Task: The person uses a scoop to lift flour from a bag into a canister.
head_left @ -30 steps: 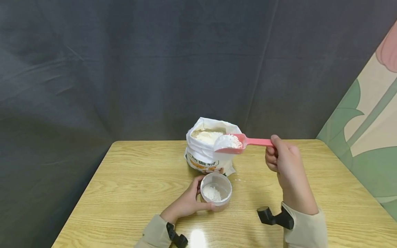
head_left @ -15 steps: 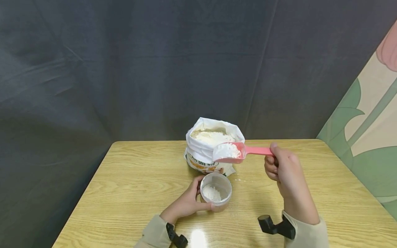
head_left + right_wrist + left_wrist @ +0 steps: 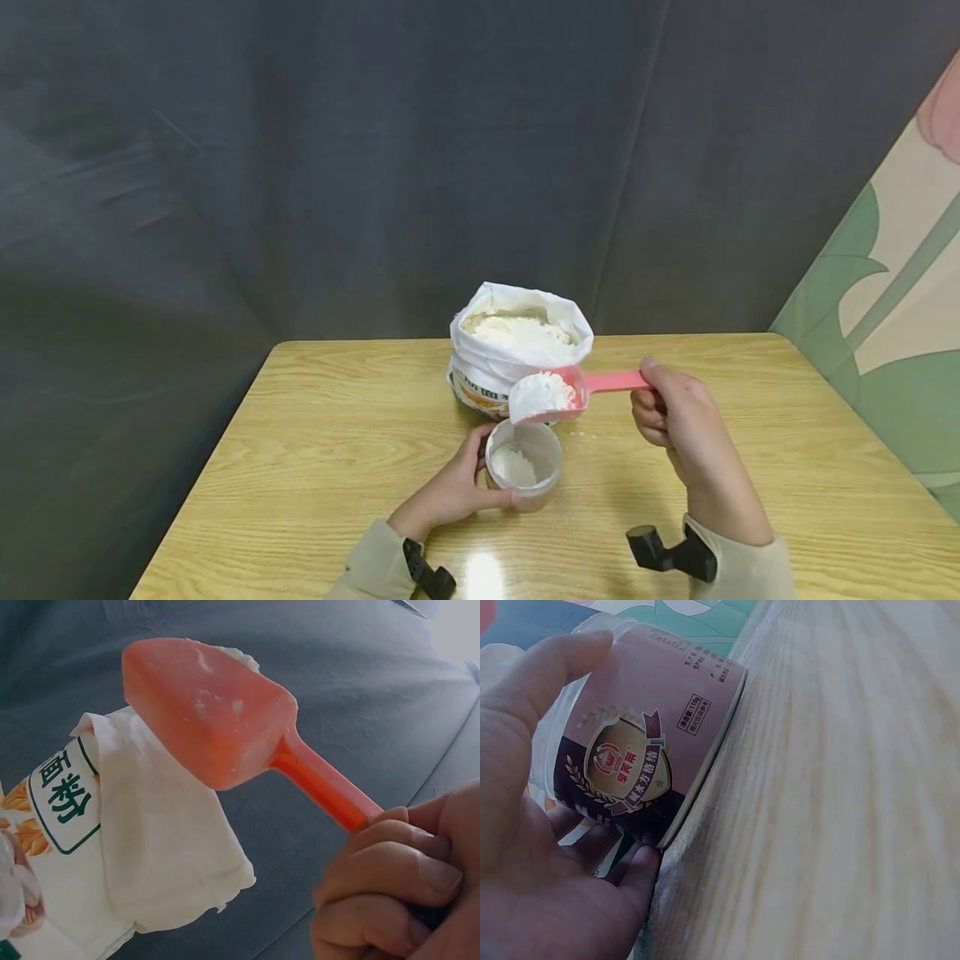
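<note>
My right hand (image 3: 678, 417) grips the handle of a pink plastic scoop (image 3: 615, 382) heaped with white flour (image 3: 542, 393). The scoop hangs in front of the flour bag's mouth, its lip overlapping the far rim of the jar in the head view. My left hand (image 3: 453, 483) holds a clear plastic jar (image 3: 551, 467), thumb at the near side and fingers around the left. Some flour lies in the jar's bottom. The left wrist view shows the jar's printed label (image 3: 622, 765) and its base on the table. Underneath, the scoop's bowl (image 3: 210, 712) is dusted with flour.
An open white flour bag (image 3: 487, 358) with a rolled-down top stands just behind the jar, well filled. Wood-grain table (image 3: 322, 433) extends to both sides, with flour specks right of the jar. A dark curtain (image 3: 420, 167) hangs behind it; a floral panel (image 3: 892, 333) borders the right.
My right hand has brought the loaded scoop down and nearer, from over the bag's mouth to the jar's far rim. My left hand and the jar stay put.
</note>
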`<state>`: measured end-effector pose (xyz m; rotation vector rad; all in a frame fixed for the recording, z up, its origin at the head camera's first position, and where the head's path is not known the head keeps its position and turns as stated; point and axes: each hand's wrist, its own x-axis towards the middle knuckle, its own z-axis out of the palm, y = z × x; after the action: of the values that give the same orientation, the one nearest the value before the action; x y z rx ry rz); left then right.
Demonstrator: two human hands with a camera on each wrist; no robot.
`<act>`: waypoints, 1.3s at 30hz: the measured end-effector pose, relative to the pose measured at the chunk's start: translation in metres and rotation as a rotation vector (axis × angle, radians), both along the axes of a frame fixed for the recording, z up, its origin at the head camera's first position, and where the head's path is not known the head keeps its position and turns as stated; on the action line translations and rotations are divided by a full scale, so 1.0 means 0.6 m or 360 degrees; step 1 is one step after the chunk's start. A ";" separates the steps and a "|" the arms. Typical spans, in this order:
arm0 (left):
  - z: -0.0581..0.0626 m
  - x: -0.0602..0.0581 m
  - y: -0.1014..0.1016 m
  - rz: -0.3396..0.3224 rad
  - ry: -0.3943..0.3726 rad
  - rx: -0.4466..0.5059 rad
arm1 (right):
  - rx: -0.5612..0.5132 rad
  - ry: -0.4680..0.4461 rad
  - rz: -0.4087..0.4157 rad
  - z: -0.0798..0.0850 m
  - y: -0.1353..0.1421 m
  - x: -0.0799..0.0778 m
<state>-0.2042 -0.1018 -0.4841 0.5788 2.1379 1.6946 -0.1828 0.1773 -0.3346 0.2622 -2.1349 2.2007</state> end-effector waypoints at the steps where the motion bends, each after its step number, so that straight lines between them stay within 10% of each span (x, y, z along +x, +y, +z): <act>1: 0.000 0.000 0.000 0.0000 0.0001 0.0000 | 0.0007 -0.0007 0.0020 -0.001 0.001 -0.001; 12: -0.003 -0.003 0.001 0.0010 -0.0013 -0.0005 | 0.0144 -0.0082 0.0261 -0.015 0.013 -0.020; 39: -0.002 -0.001 0.004 0.0024 0.0029 0.0026 | 0.0580 -0.0296 0.0383 -0.046 0.001 -0.048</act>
<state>-0.2050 -0.0993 -0.4851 0.5863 2.1482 1.7229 -0.2115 0.1777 -0.3620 0.3626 -2.7373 1.9990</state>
